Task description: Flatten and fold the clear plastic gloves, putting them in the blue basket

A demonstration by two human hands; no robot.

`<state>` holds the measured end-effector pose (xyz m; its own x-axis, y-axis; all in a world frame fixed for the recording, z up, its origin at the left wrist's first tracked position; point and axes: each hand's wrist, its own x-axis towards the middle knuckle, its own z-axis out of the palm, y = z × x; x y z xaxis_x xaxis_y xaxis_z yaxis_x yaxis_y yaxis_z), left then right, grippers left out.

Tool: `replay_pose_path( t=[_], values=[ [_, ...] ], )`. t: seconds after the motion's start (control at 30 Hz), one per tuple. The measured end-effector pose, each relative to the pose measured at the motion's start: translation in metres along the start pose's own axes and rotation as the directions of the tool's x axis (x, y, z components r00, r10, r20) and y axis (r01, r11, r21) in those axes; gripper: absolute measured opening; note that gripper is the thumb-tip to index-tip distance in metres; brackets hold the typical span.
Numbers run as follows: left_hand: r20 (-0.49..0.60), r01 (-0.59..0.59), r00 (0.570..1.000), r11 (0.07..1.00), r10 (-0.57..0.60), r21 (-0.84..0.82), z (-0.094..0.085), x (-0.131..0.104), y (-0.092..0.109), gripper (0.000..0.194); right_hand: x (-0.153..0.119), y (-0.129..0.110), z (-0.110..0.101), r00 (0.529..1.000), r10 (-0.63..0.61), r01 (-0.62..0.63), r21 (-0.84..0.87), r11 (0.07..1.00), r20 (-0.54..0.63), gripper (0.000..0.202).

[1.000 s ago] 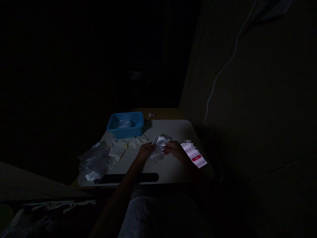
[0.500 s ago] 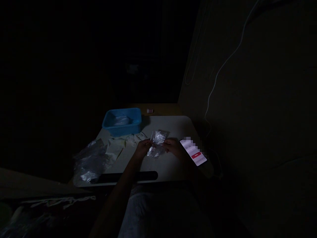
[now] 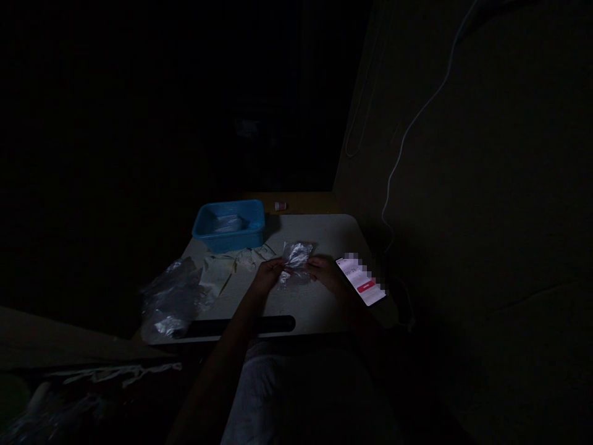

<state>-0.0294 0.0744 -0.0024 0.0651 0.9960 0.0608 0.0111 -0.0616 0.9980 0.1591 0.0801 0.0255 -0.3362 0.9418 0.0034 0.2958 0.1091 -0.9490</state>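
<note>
A small clear plastic bag (image 3: 297, 254), crinkled and shiny, is stretched between my two hands above the white table (image 3: 315, 315). My left hand (image 3: 269, 275) pinches its left edge, and my right hand (image 3: 323, 272) pinches the right edge. The lower part of the bag hangs below my fingers. What the bag contains, if anything, is too dark to make out. Just right of my right hand lies a phone (image 3: 364, 285) with a lit screen and a red button.
A blue basin (image 3: 231, 241) holding clear plastic stands at the table's back left. A larger crumpled plastic bag (image 3: 171, 296) lies front left, by patterned sheets (image 3: 215, 275). A small cup (image 3: 280, 206) is behind the table. A white cable (image 3: 402, 148) runs down the right wall.
The small bag's lower part has folded or shifted between my fingers, showing less below them. Both hands keep their pinch in nearly the same place.
</note>
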Motion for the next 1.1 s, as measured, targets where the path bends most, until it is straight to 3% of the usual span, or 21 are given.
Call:
replay_pose_path(
  t=[0.3, 0.6, 0.73, 0.97, 1.03, 1.1],
  values=[
    [-0.016, 0.066, 0.998, 0.986, -0.069, -0.152, -0.001, 0.007, -0.014, 0.024, 0.002, 0.012, 0.000, 0.999, -0.032, 0.033, 0.043, 0.999, -0.027, 0.018],
    [-0.003, 0.077, 0.997, 0.956, -0.082, -0.283, -0.001, 0.007, -0.013, 0.014, 0.000, 0.006, 0.000, 0.996, -0.025, 0.032, 0.086, 0.996, -0.082, 0.011],
    [-0.010, 0.098, 0.995, 0.966, -0.103, -0.239, -0.002, 0.007, -0.011, 0.007, -0.001, 0.007, 0.000, 0.995, 0.004, 0.007, 0.113, 0.994, -0.097, 0.015],
    [-0.051, 0.073, 0.995, 0.974, -0.086, -0.214, 0.000, 0.008, -0.013, 0.010, -0.008, 0.003, -0.002, 0.993, -0.051, 0.066, 0.140, 0.988, -0.110, 0.021],
    [-0.071, 0.037, 0.996, 0.989, -0.048, -0.141, 0.003, 0.006, -0.011, 0.015, -0.006, 0.004, 0.000, 0.994, -0.027, 0.045, 0.175, 0.984, -0.105, 0.024],
    [-0.111, -0.042, 0.993, 0.998, 0.046, 0.039, 0.006, 0.001, -0.009, 0.023, -0.004, 0.008, 0.003, 0.994, -0.018, 0.039, 0.186, 0.982, -0.110, 0.028]
  ],
)
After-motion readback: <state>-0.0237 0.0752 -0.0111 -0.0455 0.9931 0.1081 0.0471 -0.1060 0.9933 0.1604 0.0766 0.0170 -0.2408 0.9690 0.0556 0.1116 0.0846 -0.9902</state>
